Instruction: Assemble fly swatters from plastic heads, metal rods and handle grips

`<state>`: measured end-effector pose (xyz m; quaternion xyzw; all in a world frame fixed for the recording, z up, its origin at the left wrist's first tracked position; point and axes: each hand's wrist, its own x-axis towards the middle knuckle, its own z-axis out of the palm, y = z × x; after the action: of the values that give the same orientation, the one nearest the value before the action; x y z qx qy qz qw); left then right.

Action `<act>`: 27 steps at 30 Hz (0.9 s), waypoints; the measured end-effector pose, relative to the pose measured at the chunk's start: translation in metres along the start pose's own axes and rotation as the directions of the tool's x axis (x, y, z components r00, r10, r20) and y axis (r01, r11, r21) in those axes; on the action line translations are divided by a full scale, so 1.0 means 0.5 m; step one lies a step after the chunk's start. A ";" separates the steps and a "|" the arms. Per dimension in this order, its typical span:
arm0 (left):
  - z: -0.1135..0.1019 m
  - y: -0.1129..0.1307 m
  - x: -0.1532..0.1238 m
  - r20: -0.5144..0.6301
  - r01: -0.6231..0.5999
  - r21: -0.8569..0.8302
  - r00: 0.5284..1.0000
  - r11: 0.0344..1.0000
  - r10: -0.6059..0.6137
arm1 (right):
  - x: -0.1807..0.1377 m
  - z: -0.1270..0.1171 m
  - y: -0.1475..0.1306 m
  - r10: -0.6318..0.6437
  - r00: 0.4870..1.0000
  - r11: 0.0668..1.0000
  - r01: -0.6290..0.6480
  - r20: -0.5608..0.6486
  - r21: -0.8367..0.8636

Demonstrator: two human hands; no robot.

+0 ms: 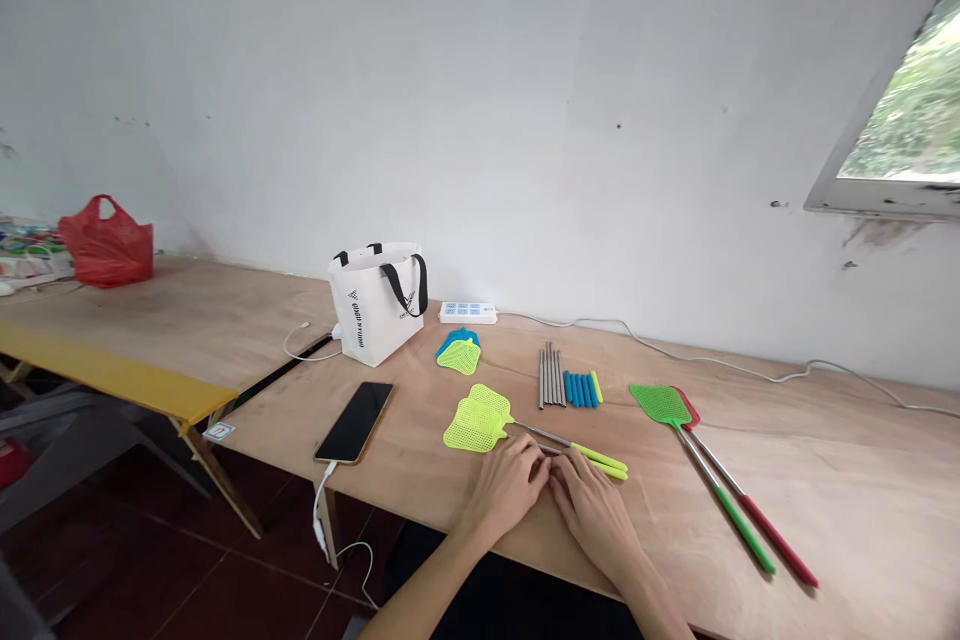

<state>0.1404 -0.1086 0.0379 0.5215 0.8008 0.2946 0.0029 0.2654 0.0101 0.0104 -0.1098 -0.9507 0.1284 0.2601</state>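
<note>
My left hand (512,475) rests on the table's front part, its fingers loosely bent and pointing right. Close beside it lies my right hand (592,500), fingers stretched forward and to the left. The fingertips nearly meet, and neither hand visibly lifts anything. Just beyond them are two yellow fly swatters (477,420) with overlapping mesh heads, metal shafts and yellow grips (600,460); the nearer shaft runs close to my fingers, and contact is unclear. Farther back lie several metal tubes (552,378), blue grip sleeves (580,390), one yellow sleeve (596,386), and loose blue and yellow swatter heads (459,356).
Green (661,404) and red fly swatters (780,540) lie at right. A plugged-in phone (355,422) is at left, near a white bag (375,320) and a power strip (468,312). A cable (690,352) follows the wall. A red plastic bag (109,245) stands far left.
</note>
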 end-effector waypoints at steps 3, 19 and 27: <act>0.001 -0.001 0.000 -0.001 0.001 0.000 1.000 1.000 -0.001 | 0.000 0.002 0.001 -0.015 1.000 1.000 0.015 -0.011 -0.008; -0.018 0.007 -0.005 0.128 -0.045 0.017 0.991 0.999 0.043 | -0.009 0.017 0.038 0.036 0.997 0.983 -0.047 -0.068 -0.179; -0.020 0.007 -0.006 0.138 -0.047 0.015 0.989 0.999 0.044 | -0.010 0.014 0.044 0.083 0.991 0.983 -0.100 -0.109 -0.156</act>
<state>0.1415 -0.1149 0.0472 0.5587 0.7892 0.2508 0.0467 0.2692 0.0280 -0.0045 -0.1806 -0.9373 0.0573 0.2926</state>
